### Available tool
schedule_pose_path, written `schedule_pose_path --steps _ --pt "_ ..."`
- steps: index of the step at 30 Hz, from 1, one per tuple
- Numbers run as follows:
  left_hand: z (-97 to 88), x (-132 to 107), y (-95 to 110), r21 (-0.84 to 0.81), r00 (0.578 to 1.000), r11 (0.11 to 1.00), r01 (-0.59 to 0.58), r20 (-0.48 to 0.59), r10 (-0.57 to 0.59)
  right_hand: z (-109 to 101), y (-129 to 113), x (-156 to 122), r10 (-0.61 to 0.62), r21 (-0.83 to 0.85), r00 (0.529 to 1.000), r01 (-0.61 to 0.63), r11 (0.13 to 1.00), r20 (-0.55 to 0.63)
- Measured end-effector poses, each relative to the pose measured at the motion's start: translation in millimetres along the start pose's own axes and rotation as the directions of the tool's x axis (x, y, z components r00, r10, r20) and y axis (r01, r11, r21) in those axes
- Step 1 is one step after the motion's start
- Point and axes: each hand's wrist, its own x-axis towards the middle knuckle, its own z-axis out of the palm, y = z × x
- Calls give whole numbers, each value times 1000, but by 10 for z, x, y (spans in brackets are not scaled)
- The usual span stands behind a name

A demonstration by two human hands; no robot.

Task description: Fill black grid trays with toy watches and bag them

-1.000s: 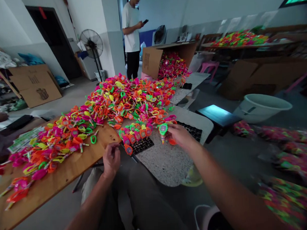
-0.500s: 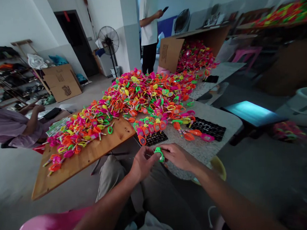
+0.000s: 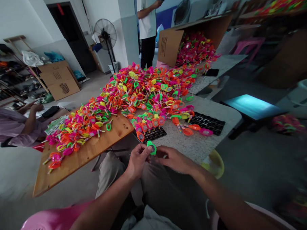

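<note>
A bright green toy watch (image 3: 152, 147) with a dark face is held up between the thumb and fingers of my left hand (image 3: 137, 160). Just to its right is my right hand (image 3: 176, 159), its fingers curled and the fingertips close against the watch's lower side. Whatever those fingertips pinch is hidden. Beyond my hands, a group of toy watches (image 3: 150, 123) stands lined up on a black mesh rack (image 3: 154, 134) on the speckled tabletop (image 3: 177, 141).
A big heap of colourful toy watches (image 3: 139, 88) covers the tables, spreading onto the wooden tabletop (image 3: 118, 130). More spill from a cardboard box (image 3: 171, 46). Another black rack (image 3: 207, 122) lies right. A seated person (image 3: 11, 126) is at left; another person (image 3: 147, 23) stands behind holding a phone.
The green watch has moved slightly left and up with my left hand, turning so its face shows. My right fingers have drawn back a little from it. The view has shifted slightly.
</note>
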Motion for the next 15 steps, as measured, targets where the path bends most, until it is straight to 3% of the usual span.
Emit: schedule_pose_path --steps 4,6,9,12,14,15 --pt "-40 49 -10 91 1000 996 -24 10 24 79 120 125 -54 -232 989 21 972 -136" --pt "-134 125 -66 251 989 965 -83 -95 110 47 212 259 -36 -265 977 -21 964 -208" --pt "-317 285 -212 563 925 817 -120 -236 298 -9 326 504 -9 -303 943 -98 948 -332" --pt "-443 429 -396 738 919 660 -139 -152 364 33 326 690 37 -320 922 -171 932 -385" --pt "-489 553 -554 775 929 617 -137 -115 350 106 334 789 74 -342 912 -226 912 -404" --pt "-503 640 -645 789 932 603 -118 -121 341 137 365 843 31 -349 918 -181 919 -395"
